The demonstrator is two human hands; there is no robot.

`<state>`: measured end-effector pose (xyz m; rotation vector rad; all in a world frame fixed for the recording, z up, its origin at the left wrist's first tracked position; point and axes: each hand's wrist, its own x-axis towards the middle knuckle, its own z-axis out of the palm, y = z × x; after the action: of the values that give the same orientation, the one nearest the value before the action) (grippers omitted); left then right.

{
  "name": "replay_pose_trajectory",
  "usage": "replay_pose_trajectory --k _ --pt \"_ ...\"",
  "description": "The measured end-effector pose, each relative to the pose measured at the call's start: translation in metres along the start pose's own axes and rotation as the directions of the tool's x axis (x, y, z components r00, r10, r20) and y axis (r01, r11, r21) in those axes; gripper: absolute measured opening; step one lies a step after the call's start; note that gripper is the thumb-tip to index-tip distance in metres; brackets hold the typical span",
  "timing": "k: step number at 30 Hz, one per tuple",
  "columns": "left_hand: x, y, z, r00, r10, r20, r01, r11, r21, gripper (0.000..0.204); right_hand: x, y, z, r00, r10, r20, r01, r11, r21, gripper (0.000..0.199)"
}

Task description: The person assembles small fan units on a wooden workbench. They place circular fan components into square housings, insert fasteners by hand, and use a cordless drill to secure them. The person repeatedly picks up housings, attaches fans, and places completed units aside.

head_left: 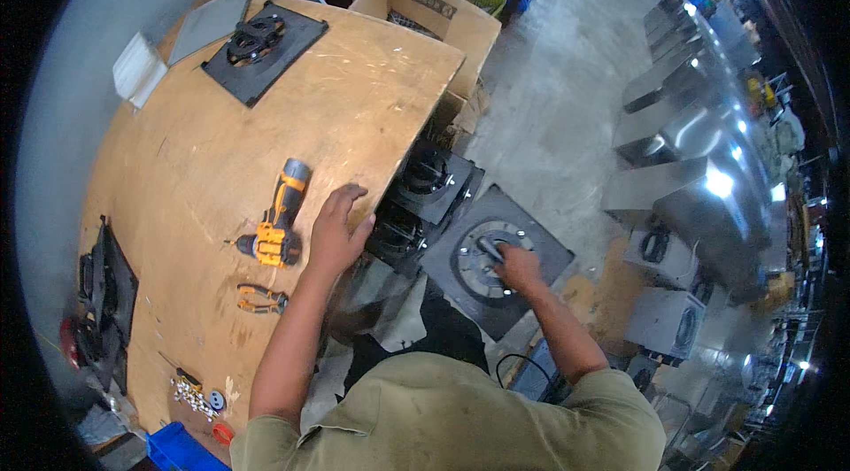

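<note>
My right hand [521, 270] is closed around the grey centre piece of a dark square panel [542, 239] with a round ring and bolts on its face. That panel is held off the right side of the table, tilted. At the table's edge, my left hand [336, 236] has its fingers partly spread and nothing in them. To its left lies an orange and black cordless drill [282, 210] with a bit in its chuck. Orange-handled pliers [258, 299] lie just below the drill.
Black fan-like units [428, 177] are stacked beside the wooden table [354, 95]. Another black panel with a round part [266, 50] sits at the far end. Small white pieces [190, 398] and a blue bin [177, 449] are at the lower left. An open carton [474, 37] stands beyond.
</note>
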<state>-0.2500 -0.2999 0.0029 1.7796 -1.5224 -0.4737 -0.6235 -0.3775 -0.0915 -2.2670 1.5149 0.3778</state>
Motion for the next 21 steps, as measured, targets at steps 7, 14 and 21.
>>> replay_pose_trajectory --k 7,14,21 --pt "0.051 -0.040 0.069 0.982 -0.093 0.166 0.000 0.872 0.490 0.061 0.123 -0.048 0.122 0.942 -0.288 0.175 0.266 0.954 0.137 0.033" --pt "0.048 -0.058 0.074 0.985 -0.088 0.150 0.004 0.874 0.486 0.061 0.224 -0.110 0.204 0.893 -0.394 0.217 0.363 0.917 0.168 0.024" --pt "0.049 -0.063 0.074 0.979 -0.115 0.168 0.015 0.863 0.505 0.060 0.265 -0.134 0.269 0.883 -0.323 0.341 0.274 0.944 0.185 0.032"
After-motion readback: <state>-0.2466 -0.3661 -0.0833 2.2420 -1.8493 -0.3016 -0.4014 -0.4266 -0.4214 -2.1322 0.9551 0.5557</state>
